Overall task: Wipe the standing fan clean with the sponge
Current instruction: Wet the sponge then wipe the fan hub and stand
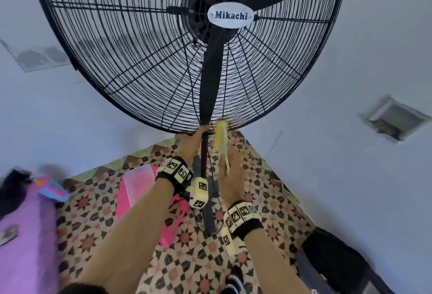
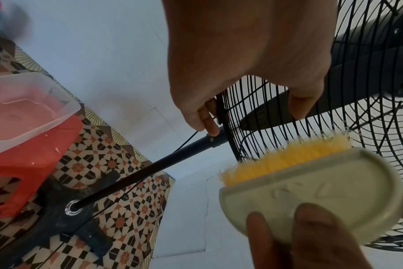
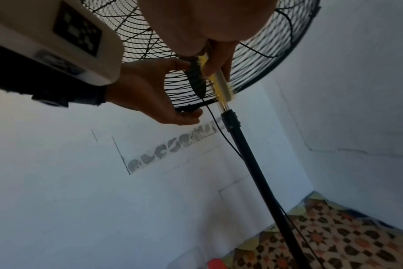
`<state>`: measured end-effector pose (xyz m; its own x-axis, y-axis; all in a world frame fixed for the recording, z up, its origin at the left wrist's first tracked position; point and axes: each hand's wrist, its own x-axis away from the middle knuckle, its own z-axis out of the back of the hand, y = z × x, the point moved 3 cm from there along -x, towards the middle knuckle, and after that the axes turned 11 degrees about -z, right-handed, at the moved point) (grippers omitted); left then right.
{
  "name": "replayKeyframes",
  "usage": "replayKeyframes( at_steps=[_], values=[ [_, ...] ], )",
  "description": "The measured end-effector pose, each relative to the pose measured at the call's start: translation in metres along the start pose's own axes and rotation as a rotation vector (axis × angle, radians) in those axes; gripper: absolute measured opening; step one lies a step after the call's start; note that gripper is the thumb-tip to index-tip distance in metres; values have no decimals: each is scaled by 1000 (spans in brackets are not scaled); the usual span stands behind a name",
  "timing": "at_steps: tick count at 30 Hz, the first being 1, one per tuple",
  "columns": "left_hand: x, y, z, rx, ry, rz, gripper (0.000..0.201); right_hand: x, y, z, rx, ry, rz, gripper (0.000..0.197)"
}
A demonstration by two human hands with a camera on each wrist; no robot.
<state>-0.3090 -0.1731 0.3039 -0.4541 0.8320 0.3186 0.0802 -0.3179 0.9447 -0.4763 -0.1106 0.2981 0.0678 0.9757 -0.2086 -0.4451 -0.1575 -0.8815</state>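
The black standing fan [image 1: 163, 48] with a white "Mikachi" badge [image 1: 230, 16] fills the upper head view. My left hand [image 1: 191, 142] grips the bottom rim of the wire grille, thumb in front and fingers behind, as the left wrist view [image 2: 242, 63] shows. My right hand [image 1: 230, 172] holds a scrub brush [image 1: 221, 137] with yellow bristles and a pale back. Its bristles press against the lower grille wires [image 2: 283, 160], just right of the pole [image 3: 253, 163]. The fingers of the right hand [image 2: 311, 236] lie across the brush's back [image 2: 311, 191].
A clear plastic container [image 1: 138, 184] sits on a pink stool [image 1: 173, 223] left of the fan's pole. The fan's cross base [image 2: 58, 218] and cord lie on patterned flooring. A purple cover [image 1: 21, 235] is at left, a black object [image 1: 334, 258] at right. Walls stand close behind.
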Motion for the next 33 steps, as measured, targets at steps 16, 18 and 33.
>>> replayKeyframes(
  at_steps=[16,18,33],
  values=[
    [-30,-31,-2,52,27,-95,100,-44,32,-51,99,-222,-341,13],
    [-17,-15,-3,83,60,-150,115,-53,26,-51,90,-233,-417,10],
    [-20,-21,-3,52,45,-72,149,-24,34,-29,-71,-127,-190,18]
  ],
)
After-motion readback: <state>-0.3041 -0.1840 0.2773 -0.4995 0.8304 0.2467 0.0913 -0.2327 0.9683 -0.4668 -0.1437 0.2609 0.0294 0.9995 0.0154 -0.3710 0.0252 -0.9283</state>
